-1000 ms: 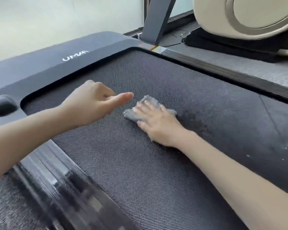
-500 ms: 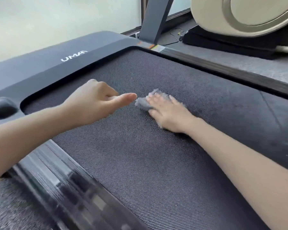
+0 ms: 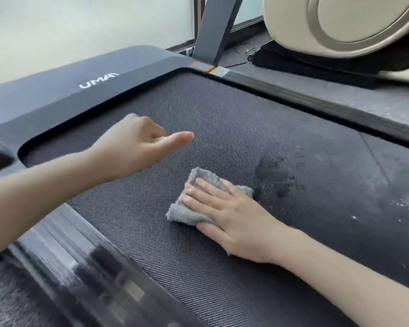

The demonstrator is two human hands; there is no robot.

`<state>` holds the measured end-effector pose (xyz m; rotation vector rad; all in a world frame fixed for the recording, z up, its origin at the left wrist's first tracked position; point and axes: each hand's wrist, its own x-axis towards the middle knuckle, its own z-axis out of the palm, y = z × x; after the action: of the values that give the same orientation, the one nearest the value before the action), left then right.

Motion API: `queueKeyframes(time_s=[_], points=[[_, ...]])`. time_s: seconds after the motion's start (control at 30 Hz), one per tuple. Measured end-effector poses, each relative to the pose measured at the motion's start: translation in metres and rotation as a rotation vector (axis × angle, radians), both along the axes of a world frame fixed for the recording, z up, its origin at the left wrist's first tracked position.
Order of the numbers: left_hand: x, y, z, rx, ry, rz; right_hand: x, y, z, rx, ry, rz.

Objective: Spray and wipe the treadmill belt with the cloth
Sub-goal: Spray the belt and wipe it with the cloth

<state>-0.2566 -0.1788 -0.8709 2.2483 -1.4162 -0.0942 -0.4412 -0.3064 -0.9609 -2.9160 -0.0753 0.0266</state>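
fig.: person leaning over treadmill belt (image 3: 222, 119), both forearms in view. right hand (image 3: 229, 213) lies flat, fingers spread, palm pressing the grey cloth (image 3: 187, 208) onto the belt approx. mid-width; not gripping it, just pinning it down. cloth is folded/bunched, its fluffy edges showing past the fingertips on the far and left sides. dark wet patch (image 3: 274, 173) on the belt just beside the cloth, to the right; a few pale specks further right. left hand (image 3: 137, 147) hovers above the belt w/o touching, loosely curled w/ thumb sticking out toward the right, holding nothing. motor cover (image 3: 57, 90) w/ white lettering at the belt's far end; grey upright (image 3: 215, 27) rises behind it. side rail (image 3: 64, 267) near the left arm is blurred.
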Motion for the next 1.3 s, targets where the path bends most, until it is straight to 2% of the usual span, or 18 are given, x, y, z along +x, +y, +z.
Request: queueKeyframes(time_s=[0.13,0.3,0.37,0.57,0.73,0.8,0.97,1.1,1.3], points=[[0.000,-0.015,-0.006,0.071,-0.010,-0.012,0.002,-0.033,0.001,-0.073,0.017,-0.084],[0.005,-0.048,-0.014,0.159,0.005,0.052,0.000,-0.136,-0.009,-0.050,0.020,-0.560],[0.008,-0.062,-0.016,0.205,-0.011,0.074,-0.007,-0.161,-0.011,-0.033,0.027,-0.679],[0.007,-0.076,-0.019,0.161,-0.112,0.193,-0.008,-0.165,-0.016,-0.039,-0.021,-0.699],[0.009,-0.068,-0.014,0.136,0.101,0.178,-0.007,-0.167,-0.018,-0.030,-0.010,-0.691],[0.008,-0.066,-0.013,0.120,0.131,0.160,-0.006,-0.168,-0.018,-0.036,-0.012,-0.693],[-0.008,-0.064,-0.021,0.022,-0.124,0.117,-0.008,-0.165,-0.018,-0.024,-0.016,-0.703],[-0.014,-0.063,-0.026,-0.032,-0.124,0.114,-0.008,-0.163,-0.013,-0.011,-0.003,-0.699],[-0.004,-0.050,-0.022,0.048,-0.088,0.043,0.030,-0.168,-0.010,-0.032,0.055,-0.758]])
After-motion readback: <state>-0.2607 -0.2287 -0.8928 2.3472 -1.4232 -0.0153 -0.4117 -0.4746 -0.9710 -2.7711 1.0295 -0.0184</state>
